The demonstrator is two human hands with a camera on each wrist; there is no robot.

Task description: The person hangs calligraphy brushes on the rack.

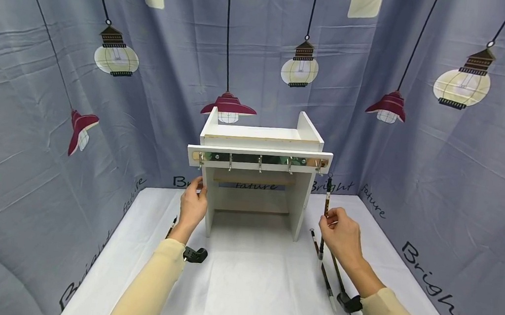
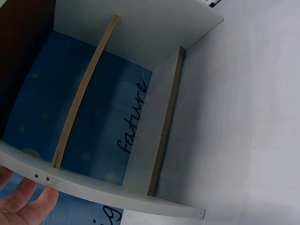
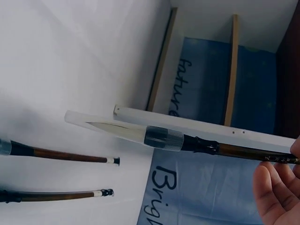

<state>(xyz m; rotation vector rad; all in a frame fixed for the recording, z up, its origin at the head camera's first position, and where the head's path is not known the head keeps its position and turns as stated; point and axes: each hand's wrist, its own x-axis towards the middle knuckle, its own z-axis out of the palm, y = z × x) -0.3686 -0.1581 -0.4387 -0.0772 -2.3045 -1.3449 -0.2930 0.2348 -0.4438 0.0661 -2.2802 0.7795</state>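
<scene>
Brush held upright beside a white hook stand, one of the hands at either side.
The right hand (image 1: 342,234) pinches a brush (image 3: 234,151) between thumb and bent fingers, its clear-capped tip downward, to the right of the stand (image 1: 303,201); its top end reaches just below the right end of the hook rail (image 1: 259,159), which juts past both side panels. The left hand (image 1: 193,204), loosely bent and gripping nothing that I can see, rests its fingertips against the left panel's outer side. Two more brushes (image 1: 324,274) lie near the table's (image 1: 242,285) right edge, beneath the right hand; another (image 1: 171,226) shows partly behind the left wrist. Bare cloth stretches between the forearms, up to the stand's open front.
</scene>
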